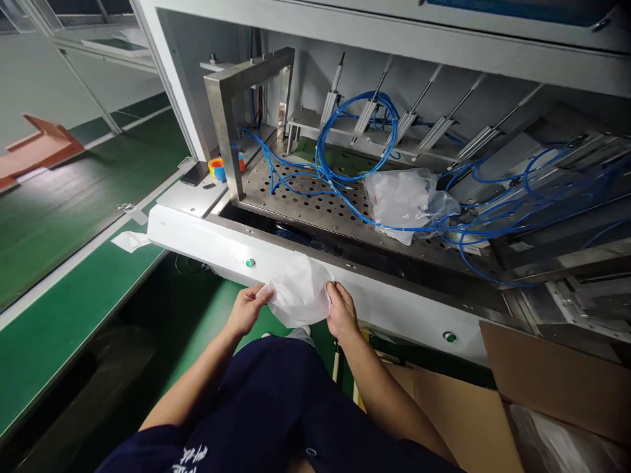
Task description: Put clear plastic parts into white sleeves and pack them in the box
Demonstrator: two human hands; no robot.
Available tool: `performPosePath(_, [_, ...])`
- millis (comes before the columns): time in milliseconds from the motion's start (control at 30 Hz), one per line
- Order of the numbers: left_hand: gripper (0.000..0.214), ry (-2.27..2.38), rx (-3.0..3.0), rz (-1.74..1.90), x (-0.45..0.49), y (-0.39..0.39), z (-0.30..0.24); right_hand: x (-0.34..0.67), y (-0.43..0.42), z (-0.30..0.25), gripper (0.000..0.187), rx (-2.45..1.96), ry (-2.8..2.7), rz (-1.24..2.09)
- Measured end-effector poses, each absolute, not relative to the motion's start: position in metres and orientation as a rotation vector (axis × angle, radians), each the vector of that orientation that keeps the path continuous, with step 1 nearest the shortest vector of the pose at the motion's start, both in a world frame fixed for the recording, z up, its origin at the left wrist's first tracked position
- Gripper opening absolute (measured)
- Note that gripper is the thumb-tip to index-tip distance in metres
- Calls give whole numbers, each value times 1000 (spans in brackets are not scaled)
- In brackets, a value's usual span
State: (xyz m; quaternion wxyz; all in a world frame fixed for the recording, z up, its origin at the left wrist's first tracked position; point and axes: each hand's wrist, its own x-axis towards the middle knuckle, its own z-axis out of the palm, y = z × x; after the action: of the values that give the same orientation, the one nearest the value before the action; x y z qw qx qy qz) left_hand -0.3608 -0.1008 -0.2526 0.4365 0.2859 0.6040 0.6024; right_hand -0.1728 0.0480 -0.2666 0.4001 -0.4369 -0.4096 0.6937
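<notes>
A white cloth-like piece (298,292) hangs between my two hands in front of the machine's white front panel (207,246). My left hand (247,309) pinches its left edge. At its right edge, my right hand (340,310) grips it with closed fingers. Both hands sit just below the panel, above my dark blue lap.
A perforated steel plate (315,203) inside the machine carries blue hoses (355,141), a clear plastic bag (407,200) and tape rolls (219,167). Green buttons (250,263) sit on the panel. An open cardboard box (542,387) stands at right. Green floor lies to the left.
</notes>
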Motion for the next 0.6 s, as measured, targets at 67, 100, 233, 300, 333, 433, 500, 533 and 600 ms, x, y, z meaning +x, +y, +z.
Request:
performPosePath(67, [56, 1510, 679, 1538, -364, -101, -256, -172, 48, -265, 46, -1056, -1081, 1766])
performPosePath(100, [56, 1520, 674, 1552, -365, -101, -257, -171, 48, -264, 42, -1026, -1099, 1788])
performPosePath(233, [57, 1628, 712, 1540, -368, -104, -252, -166, 53, -255, 43, -916, -1138, 1922])
performPosePath(300, [60, 1677, 738, 1484, -370, -105, -249, -163, 56, -252, 56, -874, -1183, 1968])
performPosePath(333, [61, 1695, 747, 1456, -371, -106, -249, -162, 57, -251, 63, -868, -1222, 1969])
performPosePath(433, [62, 1720, 739, 1427, -374, -106, -250, -162, 60, -256, 68, -937, -1294, 1886])
performPosePath(500, [61, 1687, 677, 1485, -374, -105, -253, -165, 61, -263, 57, -1001, -1249, 1813])
performPosePath(533, [60, 1631, 610, 1540, -373, -104, -255, -167, 60, -266, 54, -1013, -1205, 1784])
performPosePath(600, [56, 1462, 454, 1656, -370, -100, -258, -172, 58, -272, 50, -1008, -1107, 1752])
